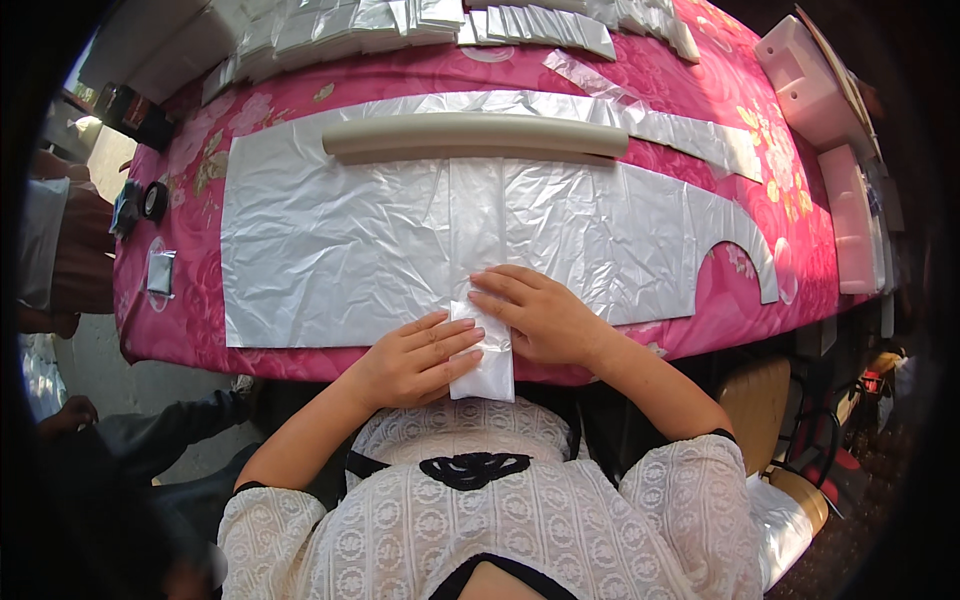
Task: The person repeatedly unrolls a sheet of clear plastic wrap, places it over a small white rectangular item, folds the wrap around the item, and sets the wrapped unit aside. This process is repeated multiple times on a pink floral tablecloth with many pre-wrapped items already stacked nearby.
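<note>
A narrow folded packet of white plastic film (482, 378) lies at the table's near edge, its lower end reaching over that edge. My left hand (415, 358) rests on the packet's left side with fingers stretched out flat. On its upper right, my right hand (540, 315) lies with extended fingers, the tips near the packet's top fold. Beneath is a large flat white plastic bag (340, 255), creased, with a curved handle cutout on its right. Across the bag's far part lies a beige tube (475, 135).
Stacks of folded white bags (350, 35) line the far edge of the pink floral tablecloth (190, 250). Small items sit at left: a tape roll (155, 201), a small packet (160, 273) and a dark jar (135, 115). White foam boxes (815, 80) stand right. Another person's arm (75, 240) is at left.
</note>
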The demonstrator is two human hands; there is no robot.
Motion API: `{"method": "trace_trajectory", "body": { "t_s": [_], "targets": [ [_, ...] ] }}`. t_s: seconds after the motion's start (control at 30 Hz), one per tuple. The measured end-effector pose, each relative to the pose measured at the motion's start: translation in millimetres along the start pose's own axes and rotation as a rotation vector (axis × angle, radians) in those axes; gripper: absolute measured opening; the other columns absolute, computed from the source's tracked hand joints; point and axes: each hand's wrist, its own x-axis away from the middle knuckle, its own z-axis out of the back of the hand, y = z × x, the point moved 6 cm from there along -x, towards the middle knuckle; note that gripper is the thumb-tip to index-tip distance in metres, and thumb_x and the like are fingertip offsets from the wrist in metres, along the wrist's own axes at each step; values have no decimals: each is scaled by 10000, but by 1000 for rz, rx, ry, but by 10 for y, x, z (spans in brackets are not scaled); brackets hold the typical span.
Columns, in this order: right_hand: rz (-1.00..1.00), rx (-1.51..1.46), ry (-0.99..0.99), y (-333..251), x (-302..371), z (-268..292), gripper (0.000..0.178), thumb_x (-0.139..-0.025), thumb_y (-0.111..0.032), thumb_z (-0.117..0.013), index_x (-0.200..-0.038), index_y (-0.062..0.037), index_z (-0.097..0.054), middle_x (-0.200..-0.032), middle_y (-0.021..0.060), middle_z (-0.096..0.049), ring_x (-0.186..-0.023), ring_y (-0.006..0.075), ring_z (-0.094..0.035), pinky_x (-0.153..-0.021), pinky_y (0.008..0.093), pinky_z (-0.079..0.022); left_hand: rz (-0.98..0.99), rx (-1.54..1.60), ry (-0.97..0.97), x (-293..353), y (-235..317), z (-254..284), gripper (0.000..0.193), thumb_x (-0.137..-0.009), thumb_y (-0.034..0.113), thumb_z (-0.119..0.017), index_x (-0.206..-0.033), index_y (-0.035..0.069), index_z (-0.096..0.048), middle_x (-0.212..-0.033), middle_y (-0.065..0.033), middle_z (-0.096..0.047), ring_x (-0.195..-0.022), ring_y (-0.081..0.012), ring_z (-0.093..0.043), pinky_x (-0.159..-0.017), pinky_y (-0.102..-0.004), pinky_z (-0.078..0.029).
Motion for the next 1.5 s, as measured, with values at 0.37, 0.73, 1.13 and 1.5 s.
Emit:
{"method": "trace_trajectory", "body": {
  "t_s": [0.37,0.73,1.13,1.5],
  "targets": [
    [-150,-51,147,172,17,112,286,-716,-80,-604,-999,-51,-631,-918,62,-639,-877,255,-598,-759,343,-484,448,309,11,-124,-441,24,835,-781,507,-533,-1351,-48,-281,-1213,-174,-529,-1078,-311,-534,-939,-394,-383],
    [-993,-779,-116,811,-236,-4,274,-847,-210,-586,-710,26,-608,-610,56,-582,-505,123,-600,-471,234,-444,510,-127,-39,-343,-378,-175,665,-845,316,-507,-1344,-63,-282,-1417,-232,-256,-1335,-356,-222,-1084,-434,-198],
    [-280,341,159,326,-281,356,676,-652,-200,-742,-1235,-13,-455,-1314,153,-424,-1184,274,-442,-943,350,-398,514,-198,29,-470,-518,-141,676,-699,190,-673,-1260,-59,-393,-1222,-204,-492,-1099,-324,-496,-950,-394,-373],
    [-92,63,0,616,-290,283,410,-768,-106,-535,-1170,-27,-544,-1276,107,-500,-1204,267,-441,-1006,354,-363,483,-262,-16,-567,-624,-222,490,-642,33,-570,-1112,-84,-491,-1102,-199,-534,-1009,-287,-539,-814,-362,-443]
  ]
}}
